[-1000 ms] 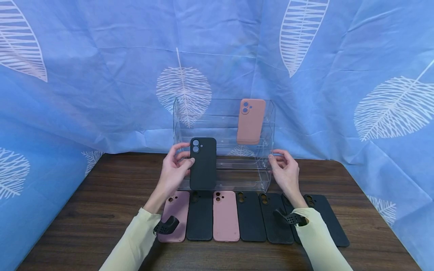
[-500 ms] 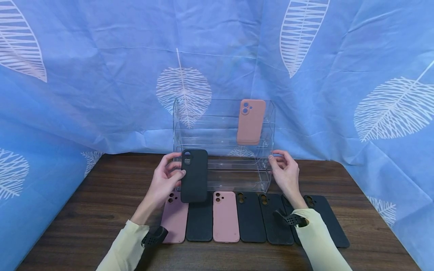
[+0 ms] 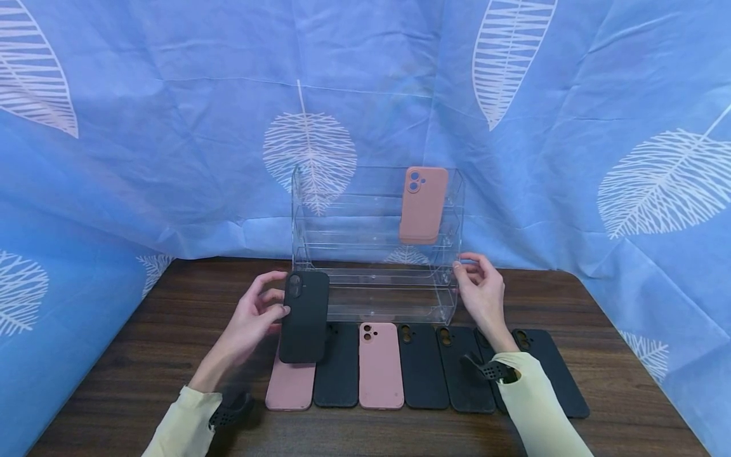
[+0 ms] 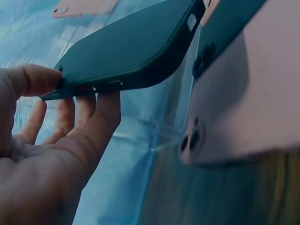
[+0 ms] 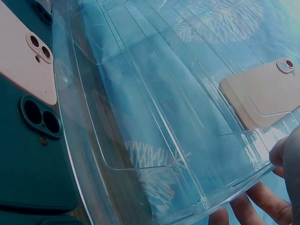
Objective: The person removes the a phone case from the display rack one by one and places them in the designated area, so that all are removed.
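Note:
My left hand (image 3: pixel 257 311) pinches a black phone case (image 3: pixel 304 317) by its left edge, thumb in front and fingers behind. The case is upright with its camera cutout at the top left, and it covers the upper part of a pink phone case (image 3: pixel 290 387). In the left wrist view the held case (image 4: pixel 126 47) looks dark green and hangs apart from the cases below. With thumb and fingers on either side, my right hand (image 3: pixel 481 289) grips the right side panel of a clear stepped display rack (image 3: pixel 377 312). A pink case (image 3: pixel 424 206) leans on its upper tier.
Along the rack's front lies a row of phone cases, with a second pink case (image 3: pixel 381 365) and several black ones, such as one black case (image 3: pixel 424 368). They rest on a dark wooden table (image 3: pixel 143 387). A blue leaf-print cloth (image 3: pixel 188 127) hangs behind.
My left hand has moved the black case down and to the left, away from the rack's front toward the left end of the row. My right hand has stayed on the rack.

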{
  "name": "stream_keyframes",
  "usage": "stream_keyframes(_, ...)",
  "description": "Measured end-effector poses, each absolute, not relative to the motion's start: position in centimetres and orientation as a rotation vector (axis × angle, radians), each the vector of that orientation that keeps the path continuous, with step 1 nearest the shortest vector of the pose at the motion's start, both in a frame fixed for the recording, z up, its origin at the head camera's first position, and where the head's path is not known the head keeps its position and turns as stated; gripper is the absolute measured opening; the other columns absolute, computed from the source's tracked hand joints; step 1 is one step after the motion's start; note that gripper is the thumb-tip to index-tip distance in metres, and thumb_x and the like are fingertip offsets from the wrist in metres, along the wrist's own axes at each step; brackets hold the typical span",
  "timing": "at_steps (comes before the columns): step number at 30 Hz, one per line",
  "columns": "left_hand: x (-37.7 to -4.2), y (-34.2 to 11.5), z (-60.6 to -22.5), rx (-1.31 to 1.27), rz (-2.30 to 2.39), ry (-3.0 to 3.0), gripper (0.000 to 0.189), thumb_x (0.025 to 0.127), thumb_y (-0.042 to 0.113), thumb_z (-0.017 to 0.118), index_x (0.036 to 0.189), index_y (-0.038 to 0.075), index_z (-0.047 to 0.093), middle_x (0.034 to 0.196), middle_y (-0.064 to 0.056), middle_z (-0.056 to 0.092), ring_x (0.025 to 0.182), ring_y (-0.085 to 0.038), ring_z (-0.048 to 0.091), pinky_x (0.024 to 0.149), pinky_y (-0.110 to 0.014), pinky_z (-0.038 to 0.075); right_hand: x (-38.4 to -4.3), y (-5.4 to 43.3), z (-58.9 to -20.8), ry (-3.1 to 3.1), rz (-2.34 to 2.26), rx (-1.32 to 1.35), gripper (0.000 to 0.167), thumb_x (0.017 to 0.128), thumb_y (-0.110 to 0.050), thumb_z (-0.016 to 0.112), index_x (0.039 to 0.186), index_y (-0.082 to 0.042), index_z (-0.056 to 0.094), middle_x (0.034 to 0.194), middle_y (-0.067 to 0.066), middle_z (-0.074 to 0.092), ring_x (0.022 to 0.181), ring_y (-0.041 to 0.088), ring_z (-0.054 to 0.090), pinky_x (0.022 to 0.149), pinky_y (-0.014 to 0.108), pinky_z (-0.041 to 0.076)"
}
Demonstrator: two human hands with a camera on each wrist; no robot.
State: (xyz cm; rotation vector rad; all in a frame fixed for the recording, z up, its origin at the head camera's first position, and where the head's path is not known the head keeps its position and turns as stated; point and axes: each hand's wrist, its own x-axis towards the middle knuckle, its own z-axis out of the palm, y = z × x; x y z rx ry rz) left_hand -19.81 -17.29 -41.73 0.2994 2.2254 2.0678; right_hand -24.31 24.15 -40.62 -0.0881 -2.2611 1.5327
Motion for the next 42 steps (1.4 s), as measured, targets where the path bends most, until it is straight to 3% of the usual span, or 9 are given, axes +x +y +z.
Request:
stream_keyframes(13, -18.4, -21.4, -42.8, 0.291, 1.984, 2.15, 0.063, 0.1, -0.001, 0.049, 0.156, 0.018, 0.027, 0.116, -0.007, 0.059, 0.098, -0.02, 0.068, 0.08, -0.045, 0.062, -24.4, 24.2, -40.6, -2.275, 1.517, -0.099, 0.031, 0.102, -0.022, 0.063, 0.13, -0.007, 0.063, 0.116, 0.02, 0.071, 0.076, -0.004, 0.068, 0.065, 0.018, 0.058)
stream_keyframes(19, -18.0, -23.0, -42.9, 0.22, 1.891, 2.194, 0.065, 0.1, 0.0, 0.047, 0.158, 0.022, 0.026, 0.119, -0.013, 0.047, 0.1, -0.026, 0.059, 0.079, -0.045, 0.059, -23.7, 23.4, -39.3, -2.285, 1.517, -0.125, 0.03, 0.102, -0.016, 0.061, 0.128, -0.001, 0.063, 0.115, 0.024, 0.07, 0.073, -0.008, 0.064, 0.065, 0.019, 0.058)
stream_keyframes(31, -17.6, -25.9, -43.3, 0.185, 1.771, 2.211, 0.063, 0.102, 0.005, 0.049, 0.158, 0.018, 0.025, 0.118, -0.015, 0.042, 0.104, -0.026, 0.057, 0.077, -0.045, 0.058, -24.4, 24.3, -40.8, -2.276, 1.501, -0.107, 0.031, 0.102, -0.023, 0.062, 0.129, -0.008, 0.064, 0.116, 0.019, 0.071, 0.08, 0.001, 0.07, 0.065, 0.018, 0.058)
stream_keyframes(42, -18.1, -27.7, -44.3, 0.146, 1.629, 2.252, 0.066, 0.102, 0.01, 0.056, 0.159, 0.012, 0.025, 0.132, -0.027, 0.043, 0.108, -0.028, 0.062, 0.075, -0.047, 0.06, -24.3, 24.3, -40.7, -2.257, 1.526, -0.053, 0.032, 0.102, -0.025, 0.063, 0.129, -0.007, 0.064, 0.114, 0.021, 0.071, 0.081, 0.004, 0.071, 0.067, 0.024, 0.061)
